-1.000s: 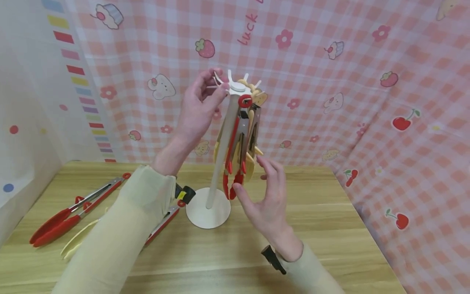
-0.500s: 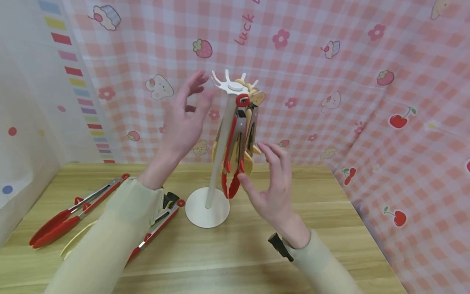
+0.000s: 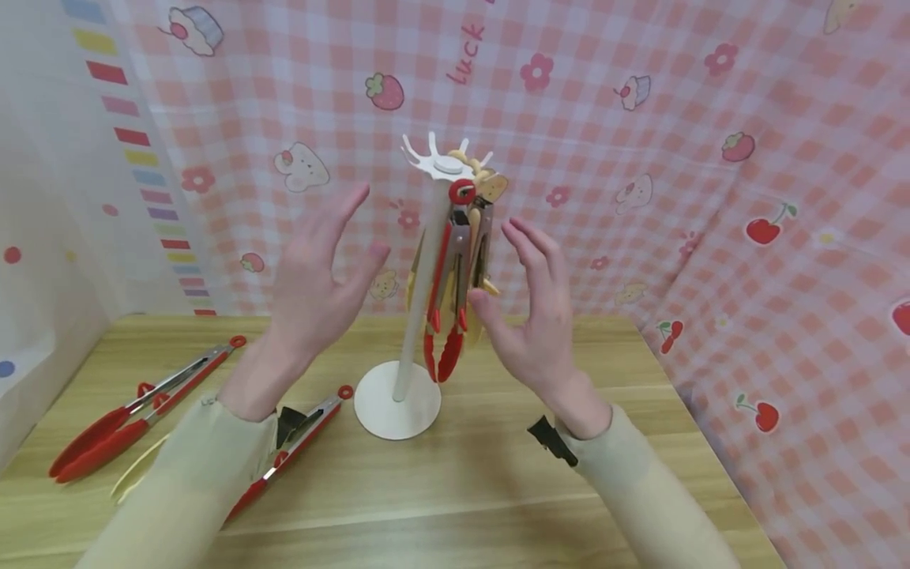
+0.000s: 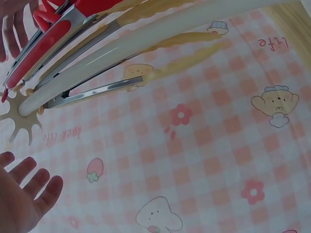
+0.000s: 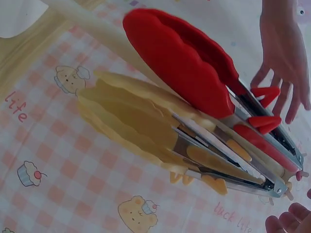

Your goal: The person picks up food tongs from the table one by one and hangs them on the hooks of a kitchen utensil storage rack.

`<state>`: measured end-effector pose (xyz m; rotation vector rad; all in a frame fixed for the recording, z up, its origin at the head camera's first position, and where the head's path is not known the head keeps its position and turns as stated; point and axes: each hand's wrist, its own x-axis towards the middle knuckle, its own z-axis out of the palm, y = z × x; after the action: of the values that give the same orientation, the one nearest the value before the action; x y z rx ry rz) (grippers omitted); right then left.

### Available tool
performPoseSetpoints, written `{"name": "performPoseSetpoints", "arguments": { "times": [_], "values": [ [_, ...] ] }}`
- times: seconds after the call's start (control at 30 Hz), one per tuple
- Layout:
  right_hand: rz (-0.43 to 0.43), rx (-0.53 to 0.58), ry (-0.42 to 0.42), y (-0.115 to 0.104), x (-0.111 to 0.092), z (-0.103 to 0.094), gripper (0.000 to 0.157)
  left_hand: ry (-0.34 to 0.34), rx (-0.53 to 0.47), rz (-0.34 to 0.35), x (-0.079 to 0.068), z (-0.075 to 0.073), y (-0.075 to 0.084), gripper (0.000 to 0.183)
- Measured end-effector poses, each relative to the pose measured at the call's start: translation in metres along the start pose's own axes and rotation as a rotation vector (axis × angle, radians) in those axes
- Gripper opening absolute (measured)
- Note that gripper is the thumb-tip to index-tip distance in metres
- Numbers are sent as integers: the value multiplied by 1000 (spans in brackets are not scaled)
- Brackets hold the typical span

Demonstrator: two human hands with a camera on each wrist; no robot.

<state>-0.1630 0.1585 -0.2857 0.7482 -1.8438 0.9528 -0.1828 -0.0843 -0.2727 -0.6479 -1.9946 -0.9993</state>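
A white hanging rack [image 3: 437,164] with a ring of upturned hooks stands upright on its round base. From its hooks hang red-tipped tongs [image 3: 444,352] and cream-tipped tongs [image 5: 129,124], their heads pointing down. To the left of the rack, my left hand [image 3: 313,280] hovers with fingers spread, apart from the pole and holding nothing. My right hand [image 3: 529,320] is raised just right of the hanging tongs, fingers extended and thumb apart. Its thumb tip overlaps the tongs in the head view; whether it touches them I cannot tell. Nothing is held in it.
On the wooden table [image 3: 498,506] lie red tongs [image 3: 103,446] at the far left, cream tongs [image 3: 135,474] partly hidden by my left sleeve, and another red pair [image 3: 306,435] near the rack's base. A pink checked cloth [image 3: 569,142] hangs behind.
My left hand has let go of the rack's hook and moved left and down. The right hand has risen alongside the hanging tongs. The rack stays standing in place.
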Motion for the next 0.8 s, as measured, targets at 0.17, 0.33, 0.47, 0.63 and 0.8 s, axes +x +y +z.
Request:
{"name": "performPoseSetpoints", "arguments": {
  "times": [0.17,0.33,0.47,0.63,0.8],
  "values": [
    [-2,8,-1,5,15,0,74,-57,43,-17,-16,-6,-2,69],
    [8,-11,-30,7,29,-1,77,-137,104,-47,-30,-12,-5,60],
    [18,-8,-70,8,40,1,80,-190,182,-54,-42,-18,-9,62],
    [29,12,-103,9,54,4,83,-246,246,-81,-56,-25,-14,64],
    [27,12,-125,11,66,9,86,-292,284,-87,-68,-32,-19,64]
  ]
}}
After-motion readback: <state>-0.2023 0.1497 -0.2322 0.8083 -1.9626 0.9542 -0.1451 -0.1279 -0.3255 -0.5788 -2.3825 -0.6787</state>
